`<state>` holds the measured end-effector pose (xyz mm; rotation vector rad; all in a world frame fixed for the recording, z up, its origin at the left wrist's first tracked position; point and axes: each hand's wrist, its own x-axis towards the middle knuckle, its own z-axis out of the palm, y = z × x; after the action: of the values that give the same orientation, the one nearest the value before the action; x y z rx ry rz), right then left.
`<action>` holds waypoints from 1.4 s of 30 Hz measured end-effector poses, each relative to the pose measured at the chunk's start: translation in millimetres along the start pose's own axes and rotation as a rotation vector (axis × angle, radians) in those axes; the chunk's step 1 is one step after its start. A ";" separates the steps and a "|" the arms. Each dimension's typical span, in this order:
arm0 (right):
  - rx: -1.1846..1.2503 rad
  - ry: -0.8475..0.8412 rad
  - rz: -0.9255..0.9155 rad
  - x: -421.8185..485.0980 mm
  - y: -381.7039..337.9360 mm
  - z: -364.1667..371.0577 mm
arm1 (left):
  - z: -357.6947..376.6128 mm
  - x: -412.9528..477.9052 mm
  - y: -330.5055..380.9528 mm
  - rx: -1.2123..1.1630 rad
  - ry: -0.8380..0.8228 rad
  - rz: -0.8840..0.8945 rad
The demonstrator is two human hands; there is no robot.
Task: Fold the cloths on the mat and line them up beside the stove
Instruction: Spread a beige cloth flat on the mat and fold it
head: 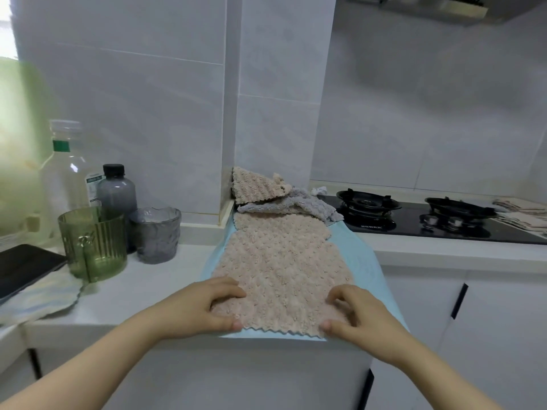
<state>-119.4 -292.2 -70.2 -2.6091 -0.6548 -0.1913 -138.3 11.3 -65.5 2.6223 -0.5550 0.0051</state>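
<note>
A beige fluffy cloth [281, 267] lies spread flat on the light blue mat [367, 261] at the counter's corner. My left hand [207, 309] grips its near left corner, fingers curled on top and thumb at the zigzag edge. My right hand [361, 312] grips the near right corner the same way. Behind it a grey cloth [305, 207] lies crumpled, and another beige cloth [254, 184] leans against the wall corner. The black gas stove [414, 217] sits to the right of the mat.
A green ribbed cup [94, 244], a grey glass cup [155, 233], a dark bottle [117, 190] and a clear bottle [66, 173] stand left of the mat. A black phone [20, 267] lies at far left. Folded beige cloths [521, 211] rest right of the stove.
</note>
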 end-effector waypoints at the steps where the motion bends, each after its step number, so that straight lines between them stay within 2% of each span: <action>1: -0.009 -0.027 -0.011 -3.1 -0.8 -1.9 | 1.1 -2.5 1.2 -0.011 0.032 0.003; 5: -0.104 -0.083 -0.087 -9.0 2.0 -1.5 | 2.7 -12.2 5.9 0.012 0.088 0.021; 8: 0.038 -0.067 -0.066 -9.8 5.2 -6.4 | 1.1 -16.5 1.8 -0.008 0.120 -0.018; 13: 0.329 -0.076 0.099 -10.2 10.2 -13.7 | 4.7 -18.4 -1.0 -0.072 0.256 -0.046; 16: 0.293 0.011 0.137 -9.4 9.3 -9.1 | 8.7 -17.0 1.7 -0.079 0.300 -0.079; 20: 0.301 -0.009 0.125 -13.7 8.8 -5.2 | 18.0 -15.3 1.2 -0.032 0.486 -0.099; 22: 0.304 -0.008 0.131 -14.1 9.7 -5.6 | 20.5 -14.1 0.7 -0.031 0.520 -0.109; 27: 0.463 0.074 0.227 -11.2 9.4 -25.0 | 9.1 -21.0 7.0 -0.078 0.484 -0.134; 31: 0.397 0.047 0.189 -17.3 12.7 -43.3 | -3.6 -25.3 7.5 -0.164 0.465 -0.088; 37: 0.428 -0.135 0.260 -24.1 20.1 -55.6 | -24.5 -23.1 19.8 -0.325 0.198 -0.084; 40: 0.536 -0.106 0.287 -20.2 19.4 -56.6 | -31.2 -12.7 20.3 -0.379 0.242 -0.136; 42: 0.642 0.000 0.312 -10.7 21.3 -55.2 | -34.6 0.2 19.9 -0.427 0.314 -0.184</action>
<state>-120.1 -338.3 -31.6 -2.0457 -0.2389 0.1040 -142.7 10.1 -25.9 2.1864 -0.1786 0.2125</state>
